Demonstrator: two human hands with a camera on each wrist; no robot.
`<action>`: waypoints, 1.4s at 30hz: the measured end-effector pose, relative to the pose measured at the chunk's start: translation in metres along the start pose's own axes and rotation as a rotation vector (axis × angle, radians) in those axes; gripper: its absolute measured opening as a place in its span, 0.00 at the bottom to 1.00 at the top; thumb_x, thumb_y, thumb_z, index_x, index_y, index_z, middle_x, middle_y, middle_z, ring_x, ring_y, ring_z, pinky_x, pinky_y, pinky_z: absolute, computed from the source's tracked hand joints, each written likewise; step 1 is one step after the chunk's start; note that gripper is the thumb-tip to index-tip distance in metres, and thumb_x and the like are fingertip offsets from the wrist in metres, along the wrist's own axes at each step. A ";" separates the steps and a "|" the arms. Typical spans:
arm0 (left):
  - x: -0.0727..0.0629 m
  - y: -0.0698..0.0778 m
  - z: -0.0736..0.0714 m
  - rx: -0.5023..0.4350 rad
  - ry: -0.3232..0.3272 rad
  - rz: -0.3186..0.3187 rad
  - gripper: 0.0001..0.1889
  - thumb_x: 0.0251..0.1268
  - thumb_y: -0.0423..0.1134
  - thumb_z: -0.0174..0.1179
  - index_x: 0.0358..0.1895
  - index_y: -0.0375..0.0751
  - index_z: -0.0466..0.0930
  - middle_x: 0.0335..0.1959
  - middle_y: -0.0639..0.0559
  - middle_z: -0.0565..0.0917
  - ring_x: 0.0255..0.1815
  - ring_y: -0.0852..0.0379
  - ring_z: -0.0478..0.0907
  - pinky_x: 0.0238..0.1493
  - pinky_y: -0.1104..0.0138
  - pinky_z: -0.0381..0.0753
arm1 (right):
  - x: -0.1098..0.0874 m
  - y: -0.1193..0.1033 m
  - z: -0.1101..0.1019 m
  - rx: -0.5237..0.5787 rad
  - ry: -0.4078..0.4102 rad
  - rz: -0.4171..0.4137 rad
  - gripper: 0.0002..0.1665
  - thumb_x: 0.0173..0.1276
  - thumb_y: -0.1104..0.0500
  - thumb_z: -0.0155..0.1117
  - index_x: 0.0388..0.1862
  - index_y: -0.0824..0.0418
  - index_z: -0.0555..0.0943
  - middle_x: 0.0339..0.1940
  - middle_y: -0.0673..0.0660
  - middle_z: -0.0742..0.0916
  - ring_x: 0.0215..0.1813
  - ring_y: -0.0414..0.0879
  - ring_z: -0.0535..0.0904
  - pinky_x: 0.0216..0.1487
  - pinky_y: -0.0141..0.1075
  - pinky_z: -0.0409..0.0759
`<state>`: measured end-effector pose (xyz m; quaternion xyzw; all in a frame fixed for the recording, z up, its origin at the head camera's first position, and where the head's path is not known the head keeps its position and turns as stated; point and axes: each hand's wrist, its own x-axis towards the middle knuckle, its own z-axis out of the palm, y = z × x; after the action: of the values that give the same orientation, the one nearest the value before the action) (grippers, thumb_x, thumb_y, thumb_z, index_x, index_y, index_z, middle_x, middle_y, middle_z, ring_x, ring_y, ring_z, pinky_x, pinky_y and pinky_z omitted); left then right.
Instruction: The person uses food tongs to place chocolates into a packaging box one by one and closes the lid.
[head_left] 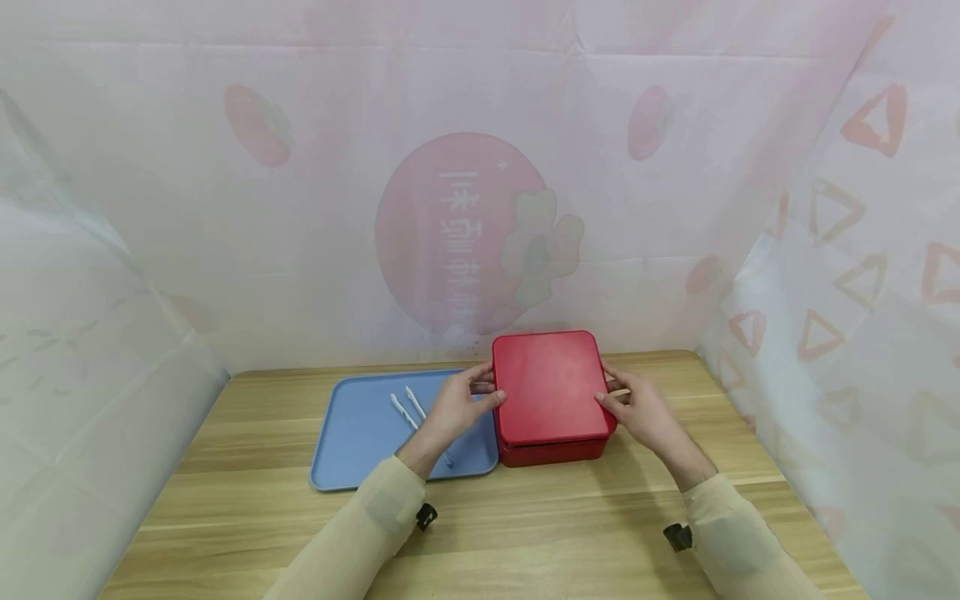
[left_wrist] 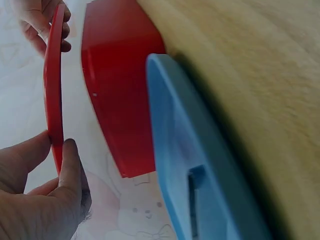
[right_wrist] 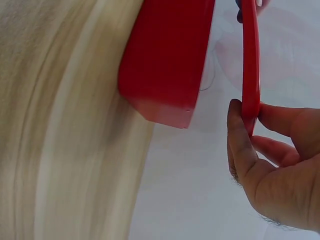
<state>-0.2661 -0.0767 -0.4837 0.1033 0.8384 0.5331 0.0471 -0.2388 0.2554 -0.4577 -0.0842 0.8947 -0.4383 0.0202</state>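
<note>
A red lid [head_left: 551, 383] is held up between both hands, apart from the red box [head_left: 555, 454] beneath it; a gap separates the two in both wrist views. My left hand [head_left: 453, 408] pinches the lid's left edge, thumb on top and fingers under. On the opposite edge, my right hand [head_left: 639, 406] pinches it the same way. The box [left_wrist: 120, 90] stands on the table at the right side of a blue tray [head_left: 367, 433]. What the box contains is hidden by the lid.
Thin white twisted sticks [head_left: 408, 412] lie on the blue tray, partly behind the left forearm. The wooden table [head_left: 510, 533] meets a printed cloth backdrop [head_left: 322, 208] at its far edge, and cloth hangs at both sides.
</note>
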 end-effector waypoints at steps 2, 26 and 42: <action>0.000 -0.004 0.001 0.003 -0.009 -0.005 0.35 0.86 0.39 0.74 0.89 0.37 0.74 0.77 0.38 0.88 0.75 0.39 0.90 0.68 0.48 0.96 | 0.000 0.003 0.003 -0.013 -0.013 0.009 0.39 0.91 0.62 0.69 0.91 0.76 0.67 0.68 0.80 0.89 0.61 0.68 0.95 0.49 0.39 0.98; 0.009 -0.036 0.004 0.079 -0.132 0.028 0.37 0.88 0.46 0.72 0.87 0.29 0.73 0.67 0.33 0.82 0.69 0.35 0.93 0.60 0.53 1.00 | 0.011 0.014 0.011 -0.055 -0.173 0.006 0.48 0.88 0.62 0.72 0.92 0.81 0.59 0.71 0.82 0.82 0.68 0.70 0.84 0.59 0.43 0.89; 0.003 -0.023 0.012 0.229 -0.122 -0.070 0.36 0.88 0.44 0.72 0.89 0.35 0.72 0.68 0.36 0.82 0.66 0.41 0.91 0.59 0.55 0.99 | 0.011 0.020 0.007 -0.153 -0.301 -0.008 0.49 0.92 0.61 0.68 0.93 0.83 0.52 0.89 0.87 0.67 0.83 0.81 0.78 0.82 0.65 0.86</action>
<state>-0.2694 -0.0745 -0.5098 0.1111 0.8925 0.4245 0.1046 -0.2511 0.2602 -0.4767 -0.1538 0.9119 -0.3514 0.1458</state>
